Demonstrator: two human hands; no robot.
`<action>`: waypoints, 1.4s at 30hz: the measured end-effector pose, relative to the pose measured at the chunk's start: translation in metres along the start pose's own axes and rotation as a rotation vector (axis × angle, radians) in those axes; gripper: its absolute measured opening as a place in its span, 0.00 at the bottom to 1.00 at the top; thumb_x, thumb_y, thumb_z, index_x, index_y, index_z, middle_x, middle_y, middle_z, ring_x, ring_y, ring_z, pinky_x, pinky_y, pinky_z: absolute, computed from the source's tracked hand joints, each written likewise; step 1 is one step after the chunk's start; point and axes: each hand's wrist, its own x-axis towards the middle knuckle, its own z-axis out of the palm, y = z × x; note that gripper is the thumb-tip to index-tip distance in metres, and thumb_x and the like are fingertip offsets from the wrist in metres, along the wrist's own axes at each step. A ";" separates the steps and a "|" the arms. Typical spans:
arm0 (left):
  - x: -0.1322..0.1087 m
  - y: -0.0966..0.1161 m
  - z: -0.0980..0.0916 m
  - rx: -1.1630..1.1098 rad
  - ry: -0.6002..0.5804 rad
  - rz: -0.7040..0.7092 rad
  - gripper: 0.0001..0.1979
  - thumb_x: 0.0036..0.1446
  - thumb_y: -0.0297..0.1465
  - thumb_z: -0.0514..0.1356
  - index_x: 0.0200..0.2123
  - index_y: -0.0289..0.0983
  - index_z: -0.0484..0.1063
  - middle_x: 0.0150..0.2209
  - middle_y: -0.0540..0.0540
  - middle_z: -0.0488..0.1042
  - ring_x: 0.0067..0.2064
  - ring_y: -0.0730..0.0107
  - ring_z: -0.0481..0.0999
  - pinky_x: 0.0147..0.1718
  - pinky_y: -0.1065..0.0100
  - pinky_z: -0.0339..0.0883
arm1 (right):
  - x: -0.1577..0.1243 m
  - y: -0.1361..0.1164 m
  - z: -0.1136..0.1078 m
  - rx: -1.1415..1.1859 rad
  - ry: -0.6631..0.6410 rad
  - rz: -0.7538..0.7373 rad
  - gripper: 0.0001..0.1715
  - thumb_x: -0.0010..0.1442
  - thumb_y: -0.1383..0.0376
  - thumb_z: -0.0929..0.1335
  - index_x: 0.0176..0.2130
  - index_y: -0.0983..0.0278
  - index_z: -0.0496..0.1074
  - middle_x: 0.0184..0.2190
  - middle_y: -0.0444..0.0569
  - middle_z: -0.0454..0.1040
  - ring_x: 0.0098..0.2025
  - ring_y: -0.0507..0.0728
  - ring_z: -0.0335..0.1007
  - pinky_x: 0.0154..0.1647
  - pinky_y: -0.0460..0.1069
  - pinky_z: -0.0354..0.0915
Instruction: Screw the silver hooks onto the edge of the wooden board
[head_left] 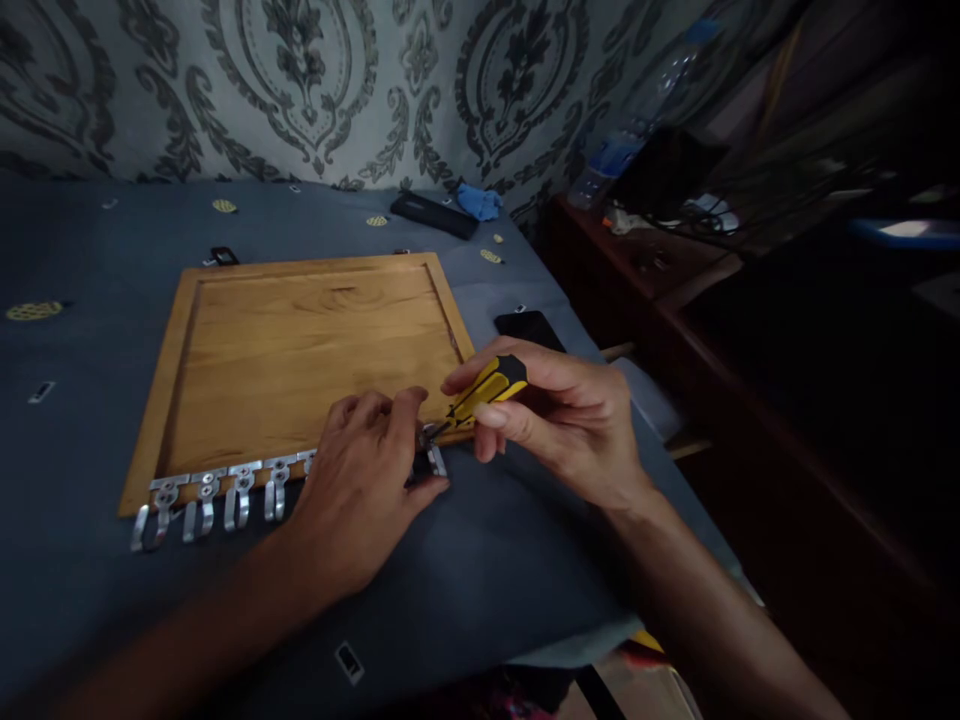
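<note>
A wooden framed board [315, 365] lies flat, with a row of silver metal hooks [241, 490] along its near edge. My right hand [581, 425] grips a small screwdriver [487, 390] by its yellow and black handle. The screwdriver slants down to the left, its tip at the hook [435, 458] at the row's right end. My left hand [360, 490] is closed around the board's near edge beside that hook, thumb below and fingers above. It covers the middle of the row. Whether the tip sits in a screw is too small to tell.
The board rests on a dark blue patterned cloth [67, 420]. Beyond it lie a black case [433, 214] and a crumpled blue cloth [480, 202]. A dark phone [529, 328] is right of the board. A plastic bottle [637, 120] stands on a brown wooden ledge [600, 235] at right.
</note>
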 end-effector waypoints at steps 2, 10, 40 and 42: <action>0.000 0.000 0.001 0.006 0.011 0.009 0.33 0.48 0.30 0.72 0.53 0.39 0.58 0.41 0.46 0.76 0.47 0.53 0.74 0.48 0.52 0.66 | -0.001 0.002 0.003 -0.054 0.047 -0.021 0.10 0.59 0.59 0.73 0.34 0.63 0.76 0.31 0.43 0.74 0.20 0.45 0.68 0.20 0.43 0.66; 0.000 0.000 0.000 0.017 -0.010 0.004 0.31 0.49 0.30 0.71 0.52 0.39 0.59 0.42 0.45 0.76 0.48 0.54 0.74 0.49 0.52 0.65 | -0.004 0.014 0.015 -0.188 0.259 -0.143 0.18 0.53 0.58 0.77 0.28 0.61 0.66 0.24 0.40 0.69 0.24 0.49 0.63 0.22 0.45 0.60; 0.001 0.001 -0.002 0.021 -0.048 -0.019 0.29 0.51 0.32 0.68 0.53 0.38 0.60 0.43 0.43 0.75 0.48 0.52 0.74 0.49 0.51 0.65 | -0.003 0.002 0.006 -0.056 0.089 0.028 0.12 0.59 0.56 0.73 0.32 0.63 0.73 0.27 0.42 0.72 0.22 0.48 0.67 0.23 0.45 0.65; 0.001 0.001 -0.002 0.014 -0.042 -0.015 0.30 0.51 0.32 0.69 0.54 0.38 0.58 0.43 0.43 0.76 0.48 0.51 0.74 0.49 0.50 0.65 | -0.003 0.001 0.003 -0.047 0.081 0.036 0.12 0.59 0.56 0.73 0.32 0.62 0.74 0.27 0.42 0.73 0.21 0.48 0.68 0.21 0.46 0.65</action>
